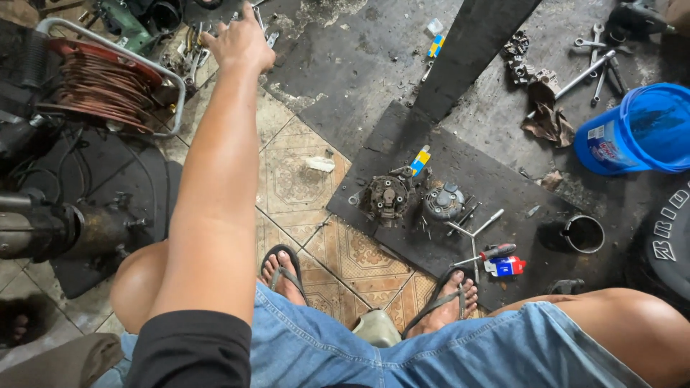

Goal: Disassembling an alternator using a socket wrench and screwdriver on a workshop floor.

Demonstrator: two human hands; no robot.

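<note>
My left hand (241,42) reaches far forward to a heap of wrenches and metal tools (192,52) on the floor at the top of the head view, fingers spread over them; whether it grips one is hidden. My right hand is out of view. Below, on a dark rubber mat (496,179), lie two round greasy machine parts: a dark housing (385,199) and a grey one (443,202). A red-handled screwdriver (496,253), a T-handle tool (478,228) and a small red-and-white bottle (506,266) rest beside them. I sit in denim shorts, sandalled feet (284,271) on the tiled floor.
A red cable reel in a metal frame (100,79) stands at left above a dark motor-like machine (65,230). A blue bucket (640,129), a black tin cup (583,233), a tyre (668,237) and scattered wrenches (600,57) are at right. A black plank (471,50) leans across.
</note>
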